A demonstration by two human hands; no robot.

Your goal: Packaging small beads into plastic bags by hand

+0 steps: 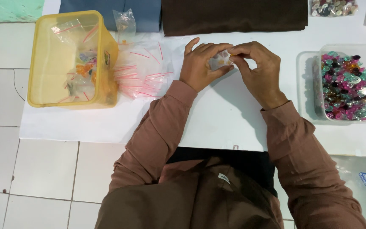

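A small clear plastic bag (219, 60) with something orange inside sits pinched between both hands, raised just above the white sheet (217, 114) that covers the floor. The left hand (202, 63) cradles it from the side and below, its fingers curled narrowly around the bag's lower edge with the thumb lying along the underside. The right hand (257, 70) meets it from the other side, thumb and forefinger closed tight on the bag's upper corner, the other fingers folded loosely behind (how much of the bag lies hidden in the palms cannot be told). The two hands touch or nearly touch at the fingertips, so the bag is almost wholly enclosed between them. Both arms wear brownish-pink sleeves (162, 127). To the left of the hands lies a loose heap of empty clear bags with red strips (145, 70), spread on the sheet, and just beyond that stands a yellow translucent tub (37, 63) holding several filled bags. To the right, well apart from the hands, stands a clear plastic box (314, 80) heaped with small colourful buttons (346, 87), pink, green and dark. At the far edge lie a folded dark brown cloth (234, 17) and a blue cloth (149, 15) side by side, and beyond them another small container of pale buttons (333, 7). White floor tiles (5, 148) surround the sheet.
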